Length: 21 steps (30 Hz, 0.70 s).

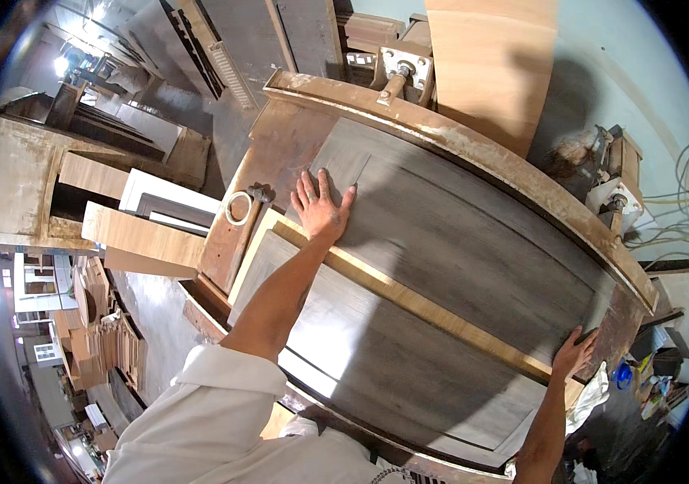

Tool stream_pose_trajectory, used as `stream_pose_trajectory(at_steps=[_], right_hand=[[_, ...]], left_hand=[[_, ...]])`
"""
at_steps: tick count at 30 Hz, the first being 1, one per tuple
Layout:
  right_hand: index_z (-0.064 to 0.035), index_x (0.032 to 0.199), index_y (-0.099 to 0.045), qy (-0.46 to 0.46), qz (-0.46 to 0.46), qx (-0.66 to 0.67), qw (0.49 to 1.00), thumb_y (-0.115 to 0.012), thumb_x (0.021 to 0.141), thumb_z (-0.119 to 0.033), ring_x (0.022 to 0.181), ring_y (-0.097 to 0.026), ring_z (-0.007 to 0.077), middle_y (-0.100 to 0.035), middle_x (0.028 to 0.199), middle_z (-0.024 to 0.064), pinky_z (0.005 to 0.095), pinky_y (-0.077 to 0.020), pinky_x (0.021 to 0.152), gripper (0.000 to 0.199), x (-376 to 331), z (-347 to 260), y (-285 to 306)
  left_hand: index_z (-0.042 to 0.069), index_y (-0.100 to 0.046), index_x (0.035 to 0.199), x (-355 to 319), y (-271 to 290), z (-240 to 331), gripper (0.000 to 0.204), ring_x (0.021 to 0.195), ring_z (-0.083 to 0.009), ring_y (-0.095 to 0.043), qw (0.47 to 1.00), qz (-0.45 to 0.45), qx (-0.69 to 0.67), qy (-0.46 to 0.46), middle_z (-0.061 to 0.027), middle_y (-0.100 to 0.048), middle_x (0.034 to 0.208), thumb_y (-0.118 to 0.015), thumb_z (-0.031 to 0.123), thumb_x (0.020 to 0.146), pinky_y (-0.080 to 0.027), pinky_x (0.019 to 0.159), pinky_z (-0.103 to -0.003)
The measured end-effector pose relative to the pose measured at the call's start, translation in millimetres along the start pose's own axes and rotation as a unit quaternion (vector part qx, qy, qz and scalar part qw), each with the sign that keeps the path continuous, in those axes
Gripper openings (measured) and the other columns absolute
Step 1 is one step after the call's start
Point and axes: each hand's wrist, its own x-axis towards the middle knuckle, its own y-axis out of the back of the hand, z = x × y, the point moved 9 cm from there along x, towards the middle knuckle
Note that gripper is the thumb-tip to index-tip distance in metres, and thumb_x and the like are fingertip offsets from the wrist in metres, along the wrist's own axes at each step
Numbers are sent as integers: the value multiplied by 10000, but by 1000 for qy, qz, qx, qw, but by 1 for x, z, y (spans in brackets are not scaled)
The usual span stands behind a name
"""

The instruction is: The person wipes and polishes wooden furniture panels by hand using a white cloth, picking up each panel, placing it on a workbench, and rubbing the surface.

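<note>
My left hand (324, 208) lies with spread fingers on the left end of a grey wood-grain cabinet door panel (465, 242). At the same panel's right end, my right hand (574, 355) rests along the near corner with its fingers stretched out. A second grey panel (433, 379) lies nearer to me. Between the two runs a pale wooden strip (441, 316). Left of the panels, a hammer (260, 195) lies on the brown bench top (280, 157), beside a cream-coloured ring (238, 208).
A long, worn press bar (473, 135) borders the far side, with cylinders (403, 73) (619, 200) behind it. Several boards (147, 230) lean at the bench's left. A white cloth (590, 399) hangs at the right corner. Hoses (683, 194) loop on the far right.
</note>
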Motion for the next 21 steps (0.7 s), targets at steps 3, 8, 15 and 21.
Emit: stream_pose_trajectory(at_steps=[3,8,15,21], right_hand=[[-183,1460,-225,-2,6,-13,1000,-281,925,-606,1326,-288,357,-280,1465,159,537,-230,1049,684,0,-1,1],[-153,1447,-258,-6,19,-17,1000,-333,938,-549,1293,-349,345,-323,1444,148,528,-282,1023,650,-7,-4,1],[-48,1308,-473,57,37,-11,998,-480,922,-402,1155,-495,351,-514,1285,194,422,-374,984,525,2,-12,1],[-86,1410,-313,-22,29,34,999,-450,903,-475,1315,-305,330,-344,1417,172,486,-240,1061,653,-5,-19,25]], left_hand=[[94,-285,1425,0,2,-1,804,1388,-358,-120,1000,10,0,-2,-206,-165,1493,-414,644,852,-63,1123,-488],[110,-288,1428,5,3,0,796,1389,-352,-123,1000,2,21,2,-199,-169,1496,-407,648,854,-61,1125,-482],[107,-330,1417,3,-7,-5,783,1371,-385,-174,999,28,37,-21,-238,-220,1471,-431,635,847,-104,1107,-530],[142,-331,1423,5,-13,-8,781,1364,-332,-212,998,31,59,-20,-162,-210,1498,-382,675,855,-149,1106,-488]])
